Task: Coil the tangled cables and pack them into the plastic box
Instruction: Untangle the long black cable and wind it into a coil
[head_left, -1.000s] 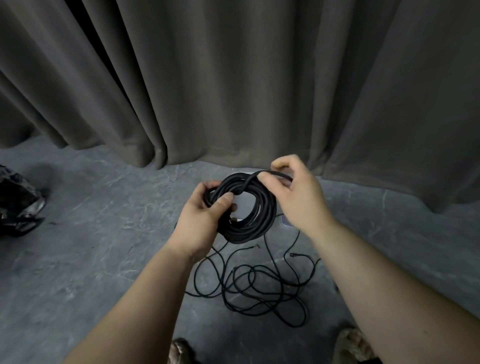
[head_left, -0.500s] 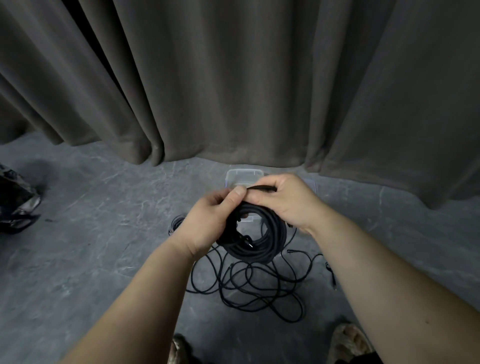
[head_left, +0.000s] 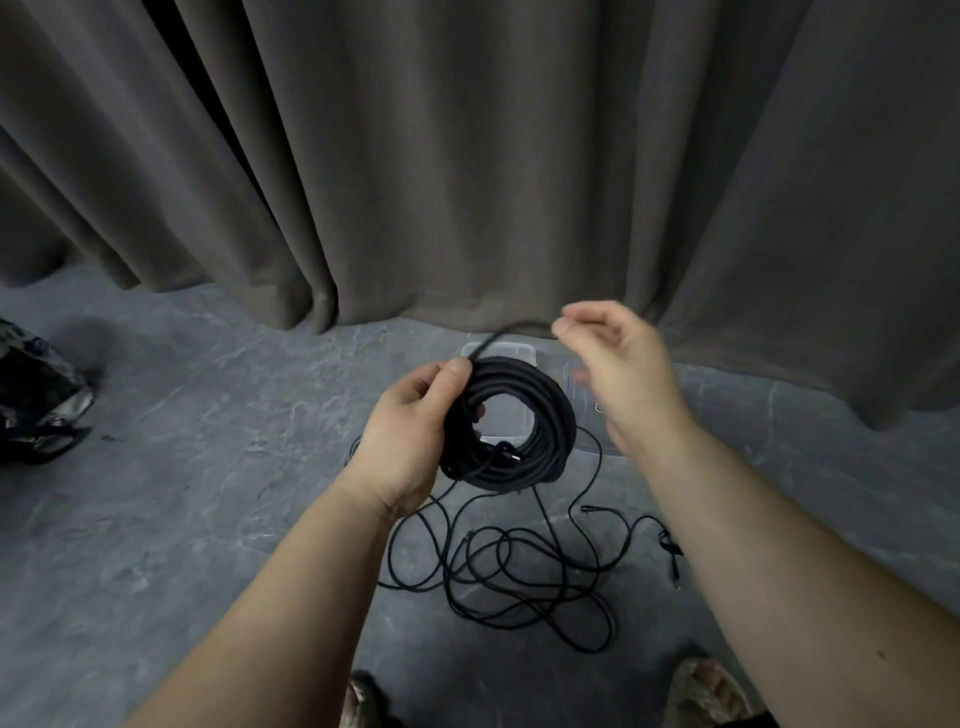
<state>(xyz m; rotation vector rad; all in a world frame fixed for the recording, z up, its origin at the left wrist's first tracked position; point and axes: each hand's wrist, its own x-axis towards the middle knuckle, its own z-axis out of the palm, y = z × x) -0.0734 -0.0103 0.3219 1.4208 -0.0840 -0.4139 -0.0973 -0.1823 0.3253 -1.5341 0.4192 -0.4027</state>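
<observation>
Head view, read from left edge to right. Far out beyond the left hand (head_left: 410, 441), off to its left on the grey marbled stone floor (head_left: 182, 519): a crumpled dark shiny bag (head_left: 36, 395). Left hand curled round the near-left side of a thick black round coil of cable (head_left: 511, 426), thumb laid over the top of the windings, coil held in the air with its open centre facing the camera. Behind the coil, just past both hands and partly hidden by them: a clear rectangular plastic box (head_left: 522, 351), standing on the floor near the hem of a grey pleated curtain (head_left: 467, 156). From the coil's top, beside the left thumb, one loose black tail of cable (head_left: 498, 338) running up and rightward to the right hand (head_left: 618, 369). Right hand raised above and to the right of the coil, fingertips apparently pinching the tail's end, though motion blur hides the contact. Tail's long axis slanting from left thumb to right fingertips, so probably the next wrap or tuck comes from the right hand, the left merely steadying. Below both hands, on the floor: a loose tangle of thin black cable (head_left: 519, 571), not yet coiled. Packing judged some way off.
</observation>
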